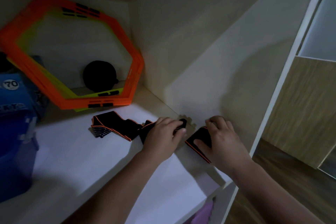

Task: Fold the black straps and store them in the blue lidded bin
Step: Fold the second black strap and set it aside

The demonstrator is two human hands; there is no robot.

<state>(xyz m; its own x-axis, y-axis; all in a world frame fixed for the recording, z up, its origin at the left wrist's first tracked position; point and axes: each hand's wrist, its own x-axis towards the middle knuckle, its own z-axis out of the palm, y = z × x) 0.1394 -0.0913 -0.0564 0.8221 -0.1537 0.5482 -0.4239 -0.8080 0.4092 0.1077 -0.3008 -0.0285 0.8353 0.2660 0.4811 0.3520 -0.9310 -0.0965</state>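
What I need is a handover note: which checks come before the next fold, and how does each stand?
1. Left hand grips the long black strap: ok.
2. Right hand holds the folded piece: ok.
3. Long strap fully folded: not ok, its far end trails across the shelf.
4. Blue bin nearby, at the left: ok.
5. Bin lid open: cannot tell.

Dim in here. Pale light lands on the shelf [76, 151] at centre; the left hand [163, 138] throws a faint finger shadow on the wall [209, 60]. Everything's soft with blur, edges bowed, lower left darkest.
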